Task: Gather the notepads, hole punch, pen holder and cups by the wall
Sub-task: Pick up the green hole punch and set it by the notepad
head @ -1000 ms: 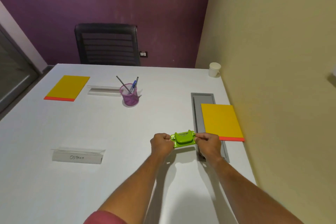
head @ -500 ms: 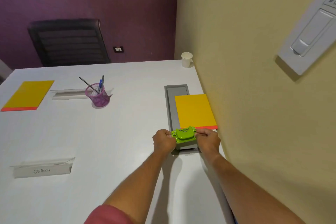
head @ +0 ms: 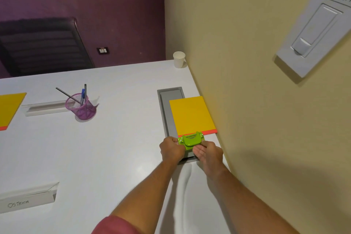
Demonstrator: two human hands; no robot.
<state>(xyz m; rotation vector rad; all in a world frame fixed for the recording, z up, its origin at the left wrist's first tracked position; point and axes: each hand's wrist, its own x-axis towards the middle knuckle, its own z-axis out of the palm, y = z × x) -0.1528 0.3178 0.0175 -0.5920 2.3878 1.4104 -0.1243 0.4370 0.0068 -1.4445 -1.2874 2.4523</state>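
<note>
Right now you are on the hole-punch step. Far left, a second yellow notepad and the pink mesh pen holder wait well apart from the wall. Your left hand and right hand each pinch an end of the green hole punch, which sits at the near edge of the yellow notepad with the orange strip, near the wall, long axis left to right. I judge you should set it down and let go. The white paper cup stands far right on the white worktop.
</note>
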